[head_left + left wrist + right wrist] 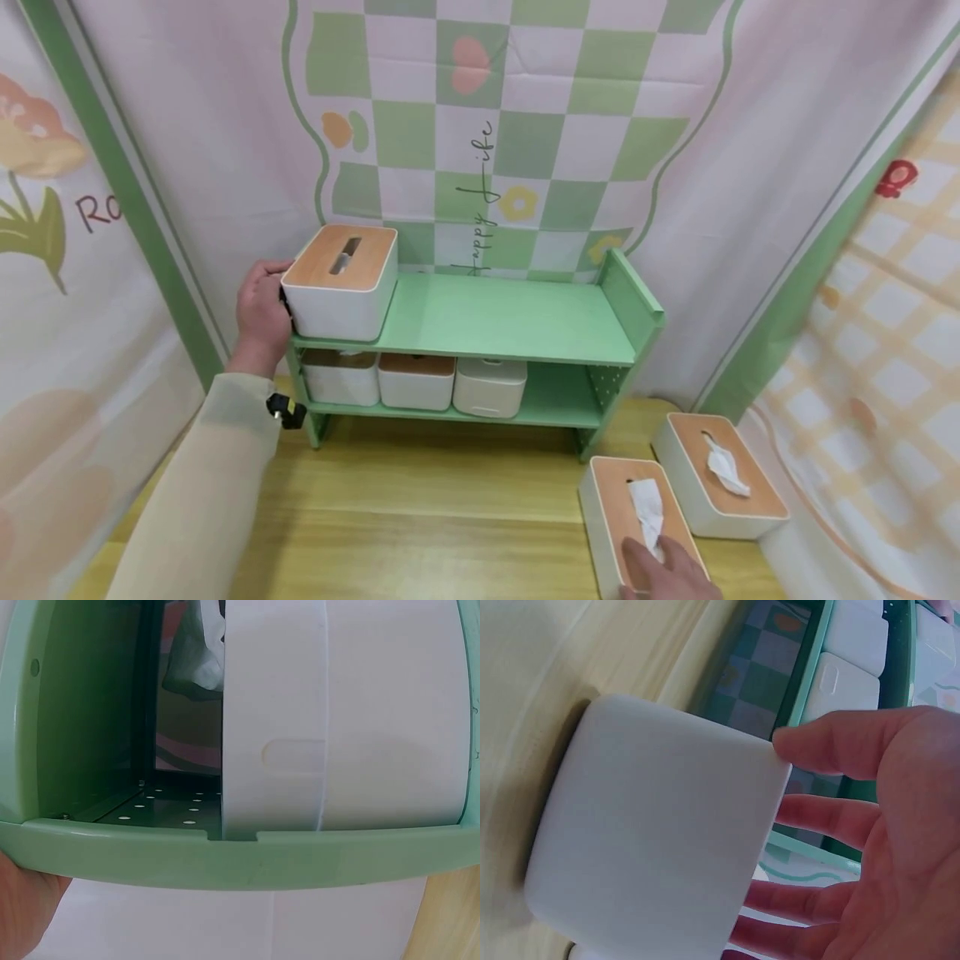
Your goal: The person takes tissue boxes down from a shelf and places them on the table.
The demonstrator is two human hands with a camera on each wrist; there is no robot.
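At the left end of a two-tier green shelf [502,321], my left hand [262,304] grips its side with curled fingers, beside a white tissue box [330,312] with a wood-look lid on the top tier. Only part of that hand [26,907] appears in the left wrist view, at the green edge. My right hand [671,575] rests on the wood-look lid of a nearer tissue box [603,508], over its protruding tissue [647,504]. The right wrist view shows the thumb [825,742] at the white end face's upper corner, the other fingers spread and fairly straight.
Another tissue box [727,475] stands close to the nearer box's right side. The lower tier holds a white box [341,383], a wood-lidded box [416,387] and an all-white box [490,392]. Printed curtains [225,125] hang behind the wooden table [420,517] and at both sides.
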